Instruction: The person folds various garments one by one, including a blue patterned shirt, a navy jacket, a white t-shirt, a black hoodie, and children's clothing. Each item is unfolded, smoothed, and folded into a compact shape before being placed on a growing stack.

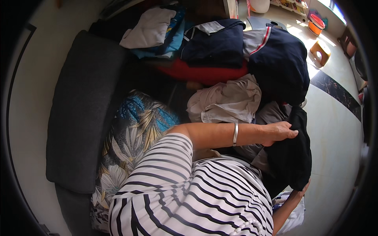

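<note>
My left hand [282, 132], below a silver bangle [235, 134], pinches the upper part of a black cloth garment [291, 159] between thumb and fingers. At the lower right my right hand [304, 187] holds the bottom end of the same garment, its fingers partly hidden by the cloth. Grey-brown crumpled cloth [273, 112] lies beside and beneath my left hand. Farther up is a bundled beige garment [226, 98]. White and blue cloth [293, 216] shows near my right forearm.
Folded dark navy garments [214, 48], another navy garment with a grey, red-striped part [277, 59] and a white folded cloth [150, 28] lie at the back. A dark grey sofa backrest [82, 112] and floral cushion [130, 138] are left. A yellow stool [321, 53] stands on the tiled floor [333, 138].
</note>
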### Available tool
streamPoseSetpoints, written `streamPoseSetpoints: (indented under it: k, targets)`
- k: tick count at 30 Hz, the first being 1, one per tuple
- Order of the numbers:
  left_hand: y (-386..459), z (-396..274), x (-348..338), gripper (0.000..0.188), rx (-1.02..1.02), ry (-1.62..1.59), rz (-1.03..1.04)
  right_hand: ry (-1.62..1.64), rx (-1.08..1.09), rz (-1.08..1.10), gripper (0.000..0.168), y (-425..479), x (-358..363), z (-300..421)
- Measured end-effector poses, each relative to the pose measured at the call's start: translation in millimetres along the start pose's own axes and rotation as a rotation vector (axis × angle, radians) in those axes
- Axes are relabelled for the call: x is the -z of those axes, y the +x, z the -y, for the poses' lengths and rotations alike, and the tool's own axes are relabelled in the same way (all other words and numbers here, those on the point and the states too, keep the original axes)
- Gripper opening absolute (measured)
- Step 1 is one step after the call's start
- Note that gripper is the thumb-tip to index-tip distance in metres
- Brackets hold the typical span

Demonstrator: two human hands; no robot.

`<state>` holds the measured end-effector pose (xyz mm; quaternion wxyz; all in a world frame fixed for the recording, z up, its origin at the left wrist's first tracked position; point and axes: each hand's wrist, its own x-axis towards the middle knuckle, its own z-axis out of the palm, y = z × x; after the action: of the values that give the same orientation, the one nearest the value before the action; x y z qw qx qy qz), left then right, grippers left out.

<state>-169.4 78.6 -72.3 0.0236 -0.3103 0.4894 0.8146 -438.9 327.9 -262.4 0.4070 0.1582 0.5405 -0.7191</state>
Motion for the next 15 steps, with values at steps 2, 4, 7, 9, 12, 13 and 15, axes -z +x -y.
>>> streamPoseSetpoints:
  k: [2, 4, 7, 9, 12, 13, 15]
  targets:
    - [-4.3, -3.4, -0.2, 0.066, -0.003, -0.214, 0.055, 0.148, 0.041, 0.202, 0.02, -8.3, 25.4, 4.5]
    - [-7.2, -16.2, 0.4, 0.062, -0.077, -0.325, 0.049, 0.161, 0.036, 0.206, 0.019, -18.8, 34.9, 3.5]
    - [-37.3, -58.0, 11.3, 0.05, -0.224, -0.452, 0.075, 0.172, 0.016, 0.163, 0.018, -30.0, 34.1, -5.1]
    - [-82.9, -98.2, 23.2, 0.04, -0.332, -0.437, -0.078, 0.172, 0.005, 0.154, 0.018, -25.7, 35.3, -11.2]
    - [-153.2, -140.1, 57.2, 0.03, -0.588, -0.379, -0.17, 0.138, 0.017, 0.135, 0.019, -20.4, 29.9, -15.3]
    - [-174.3, -149.6, 79.3, 0.029, -0.745, -0.239, -0.138, 0.127, 0.012, 0.111, 0.019, -19.9, 23.9, -14.6]
    - [-209.4, -175.6, 117.7, 0.039, -0.719, -0.264, 0.009, 0.11, 0.023, 0.044, 0.018, -22.8, 19.0, -12.7]
